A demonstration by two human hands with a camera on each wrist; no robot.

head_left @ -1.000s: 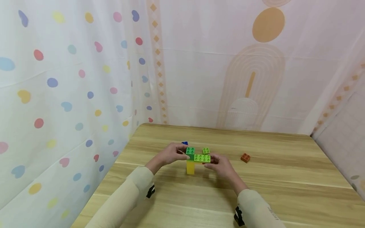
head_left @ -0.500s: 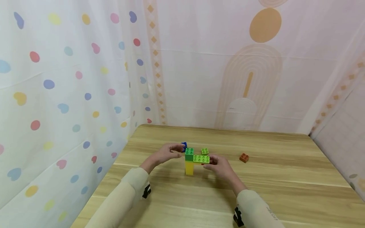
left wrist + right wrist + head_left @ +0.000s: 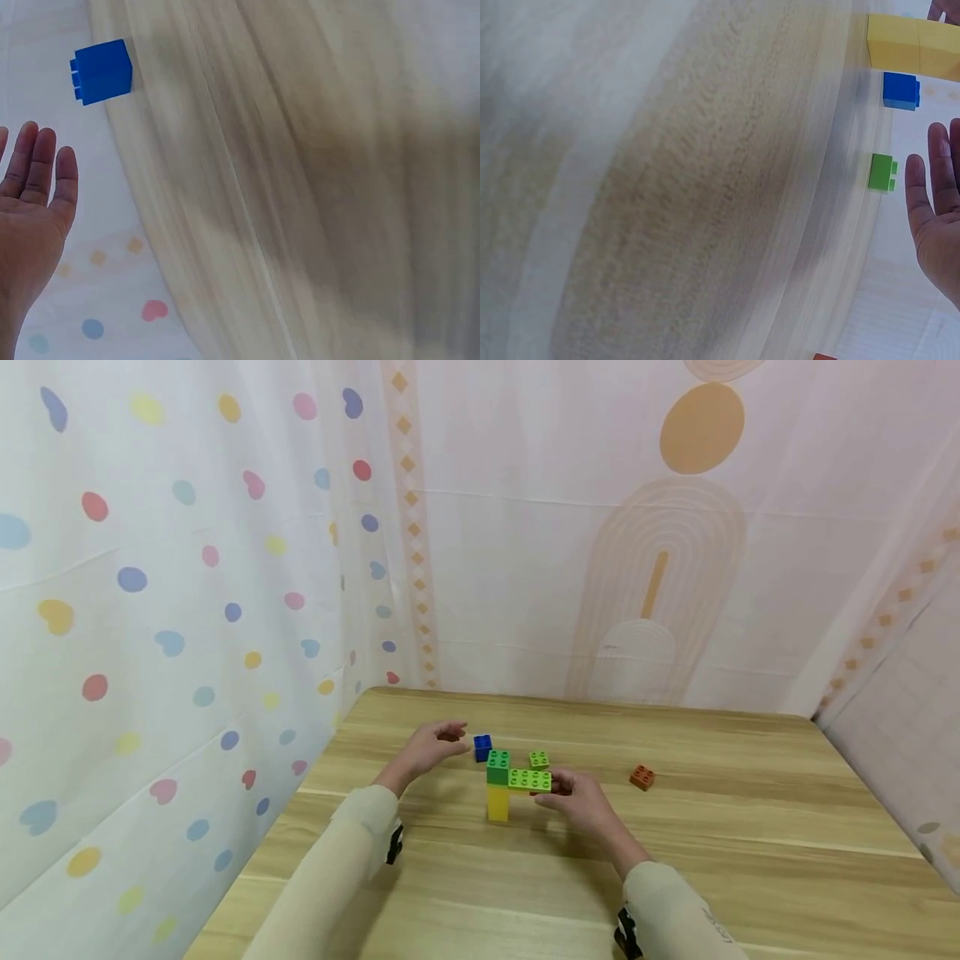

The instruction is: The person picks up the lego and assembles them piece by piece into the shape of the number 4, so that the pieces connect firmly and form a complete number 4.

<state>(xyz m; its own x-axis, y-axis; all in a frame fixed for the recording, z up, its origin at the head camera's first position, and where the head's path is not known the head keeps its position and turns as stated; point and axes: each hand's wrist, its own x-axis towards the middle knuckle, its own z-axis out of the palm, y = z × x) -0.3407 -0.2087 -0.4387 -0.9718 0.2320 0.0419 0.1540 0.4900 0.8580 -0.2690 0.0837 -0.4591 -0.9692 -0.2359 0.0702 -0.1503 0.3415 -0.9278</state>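
Midway along the table stands a building-block structure. A yellow column (image 3: 498, 803) carries a green brick (image 3: 498, 767), and a long lime brick (image 3: 529, 779) juts rightward beside it, with a bit of red below its right end. My right hand (image 3: 585, 802) pinches that right end between thumb and fingers; its outer fingers extend fairly straight in the right wrist view. To the left, my left hand (image 3: 431, 747) hovers with loosely bent fingers and holds nothing. A blue brick (image 3: 483, 747) sits on the table just right of its fingertips, apart from them.
Behind the structure lies a small lime brick (image 3: 538, 760), near my right fingers. An orange-brown brick (image 3: 642, 777) rests farther right on the wooden table (image 3: 750, 827). Patterned curtains (image 3: 510, 568) hang along the table's back and left sides.
My left hand has let go of the green brick and moved left and back, which uncovers the blue brick. The right hand stays at the lime brick's end.
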